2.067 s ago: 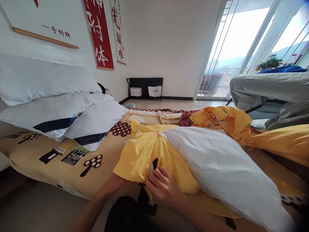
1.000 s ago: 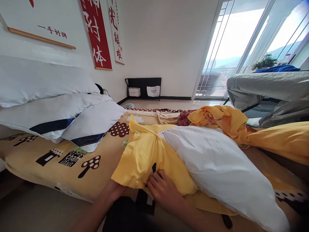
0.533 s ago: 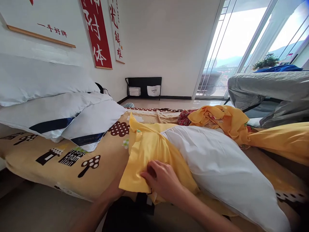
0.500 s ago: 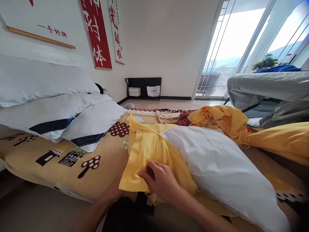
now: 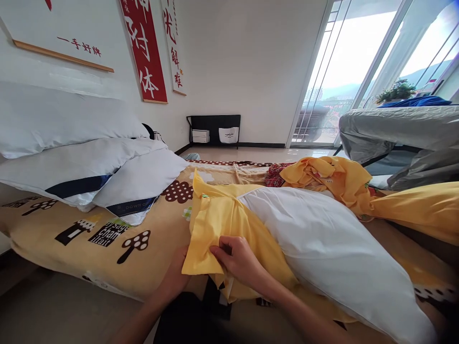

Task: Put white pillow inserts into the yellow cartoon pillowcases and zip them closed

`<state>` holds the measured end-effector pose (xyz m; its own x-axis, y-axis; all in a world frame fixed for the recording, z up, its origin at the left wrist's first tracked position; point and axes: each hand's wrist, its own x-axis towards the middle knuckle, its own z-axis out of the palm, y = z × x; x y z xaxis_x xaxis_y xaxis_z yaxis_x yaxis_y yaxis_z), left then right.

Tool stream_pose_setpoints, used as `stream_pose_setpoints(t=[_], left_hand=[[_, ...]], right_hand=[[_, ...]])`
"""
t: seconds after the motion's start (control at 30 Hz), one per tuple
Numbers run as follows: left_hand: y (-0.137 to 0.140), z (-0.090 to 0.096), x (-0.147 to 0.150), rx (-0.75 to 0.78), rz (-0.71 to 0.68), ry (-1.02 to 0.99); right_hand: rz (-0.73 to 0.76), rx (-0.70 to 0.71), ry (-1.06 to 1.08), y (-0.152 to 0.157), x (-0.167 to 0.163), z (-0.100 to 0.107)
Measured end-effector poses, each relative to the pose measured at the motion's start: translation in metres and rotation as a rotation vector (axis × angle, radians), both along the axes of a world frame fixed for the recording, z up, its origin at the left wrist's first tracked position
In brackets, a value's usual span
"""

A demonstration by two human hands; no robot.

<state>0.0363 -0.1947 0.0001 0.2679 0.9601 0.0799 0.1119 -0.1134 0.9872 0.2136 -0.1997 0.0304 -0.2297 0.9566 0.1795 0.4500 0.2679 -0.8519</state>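
Note:
A yellow pillowcase [image 5: 215, 224] is drawn over the near-left end of a white pillow [image 5: 322, 234] lying on the bed. My right hand [image 5: 238, 260] is closed in a pinch on the cloth close to the pillowcase's open edge, thumb and forefinger together. My left hand [image 5: 178, 272] is against the left edge of that cloth. Its fingers are hidden behind the yellow flap, so their grip does not show. Most of the pillow, to the right, is bare.
White pillows [image 5: 75, 119] are stacked at the left on the patterned bedsheet [image 5: 86, 258]. Crumpled yellow bedding [image 5: 326, 179] lies at the bed's far right. Beyond stand a grey-covered piece of furniture [image 5: 401, 119] and a low black rack [image 5: 213, 122] by the wall.
Both hands and the pillowcase's edge have shifted slightly up and to the right. More of the left hand's back shows beside the cloth. The right hand's pinch stays on the fabric.

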Motion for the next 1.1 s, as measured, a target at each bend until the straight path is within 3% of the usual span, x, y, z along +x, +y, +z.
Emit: stream_pose_setpoints(t=[0.27,0.47,0.57,0.73,0.83,0.9,0.97,1.03,1.1], left_hand=[[-0.007,0.002,-0.005,-0.080,0.018,-0.097],[-0.003,0.001,-0.014,-0.168,-0.134,-0.119],[-0.003,0.002,-0.015,-0.165,-0.196,-0.054],[-0.002,0.007,-0.011,-0.184,-0.263,0.058],[-0.001,0.014,-0.018,-0.075,-0.064,0.103],[0.000,0.022,-0.028,0.042,0.178,0.002],[-0.002,0.030,-0.036,0.071,0.291,-0.131],[-0.005,0.037,-0.039,-0.025,0.209,-0.129],[-0.009,0.042,-0.034,-0.152,0.075,0.026]], right_hand=[[0.140,-0.289,0.505,0.005,0.004,-0.004],[0.115,-0.334,0.684,0.007,0.002,-0.008],[0.094,-0.307,0.681,0.009,-0.001,-0.013],[0.090,-0.079,0.490,0.007,0.000,-0.014],[0.086,-0.069,0.381,0.005,0.001,-0.013],[0.096,-0.066,0.336,0.005,0.000,-0.014],[0.106,-0.052,0.303,0.005,-0.003,-0.016],[0.100,-0.023,0.268,0.005,-0.006,-0.019],[0.086,0.024,0.229,0.004,-0.010,-0.020]])
